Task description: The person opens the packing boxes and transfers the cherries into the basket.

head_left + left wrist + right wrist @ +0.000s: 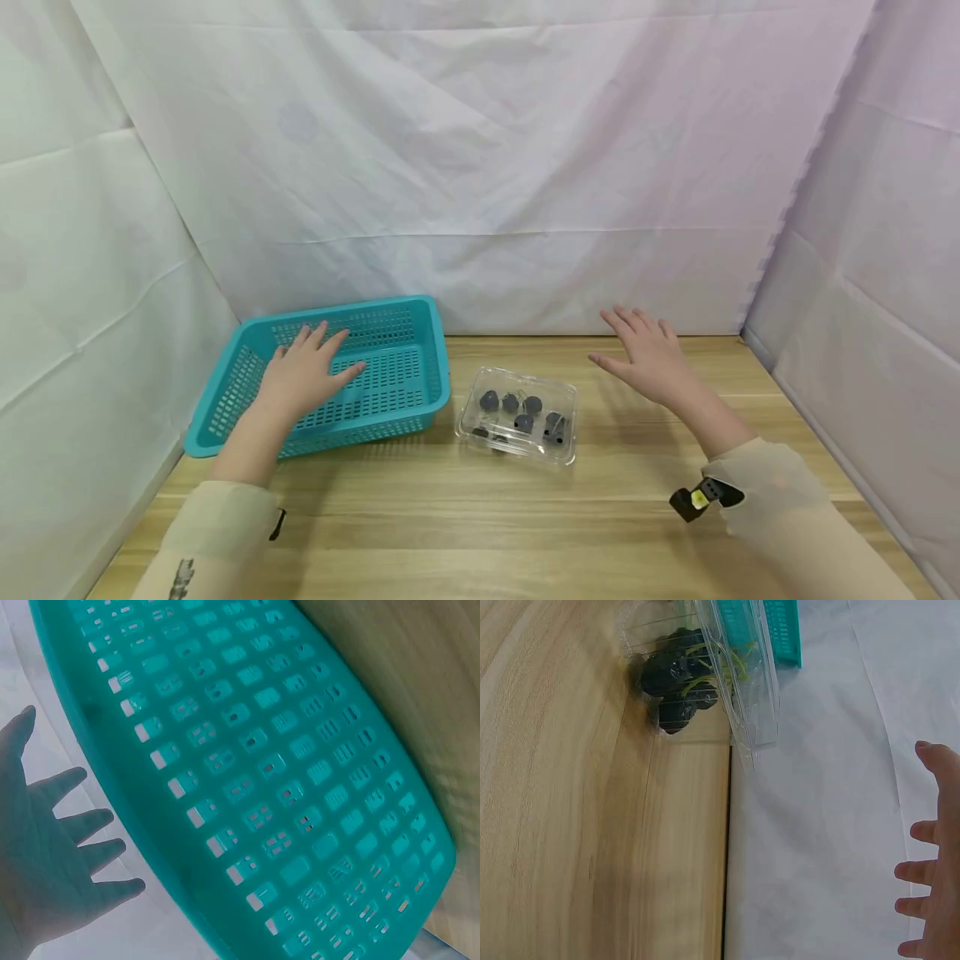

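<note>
My left hand hovers over the turquoise plastic basket, its fingers spread and holding nothing. The same basket fills much of the left wrist view, with the spread hand beyond its rim. On the table, right of the basket, sits a clear plastic box with its lid on. Inside are several dark, round, cherry-like fruits with thin green stems. To the right of the box my right hand is raised above the table, fingers extended and apart, touching nothing.
The wooden table reaches back to a white cloth wall. More white cloth hangs on the left and right sides. A black wrist device is strapped at the right sleeve.
</note>
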Tool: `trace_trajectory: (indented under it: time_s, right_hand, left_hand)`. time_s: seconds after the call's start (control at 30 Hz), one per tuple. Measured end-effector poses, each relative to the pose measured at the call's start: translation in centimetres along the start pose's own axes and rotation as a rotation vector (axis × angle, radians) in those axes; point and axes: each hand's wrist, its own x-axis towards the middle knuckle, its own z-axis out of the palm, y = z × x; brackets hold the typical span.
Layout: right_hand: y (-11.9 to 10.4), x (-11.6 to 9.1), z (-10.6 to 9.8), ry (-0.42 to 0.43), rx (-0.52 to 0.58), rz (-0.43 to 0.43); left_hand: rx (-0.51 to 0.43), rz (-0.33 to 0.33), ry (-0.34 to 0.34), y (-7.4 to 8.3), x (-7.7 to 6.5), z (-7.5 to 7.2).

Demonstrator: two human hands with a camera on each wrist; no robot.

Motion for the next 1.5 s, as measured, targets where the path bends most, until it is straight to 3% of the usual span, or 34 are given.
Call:
trace_trajectory:
  time_s: [0.27,0.63,1.17,1.5]
  right_hand:
    - [-0.3,0.0,0.4,0.083,0.06,-0.046]
    - [-1.3,-0.1,0.9,0.167,0.086,-0.113]
    - [-2.9,-0.3,1.2,0.183,0.095,-0.176]
    - [-4.0,-0.4,1.5,0.191,0.076,-0.22]
  left_hand:
    - [-0.026,0.021,0.062,0.7,-0.1,0.4]
    - [-0.106,0.056,0.263,2.4,-0.7,0.6]
    - [-0.138,0.155,0.384,5.4,-1.7,2.8]
    - [-0.081,0.264,0.468,6.8,-2.2,3.3]
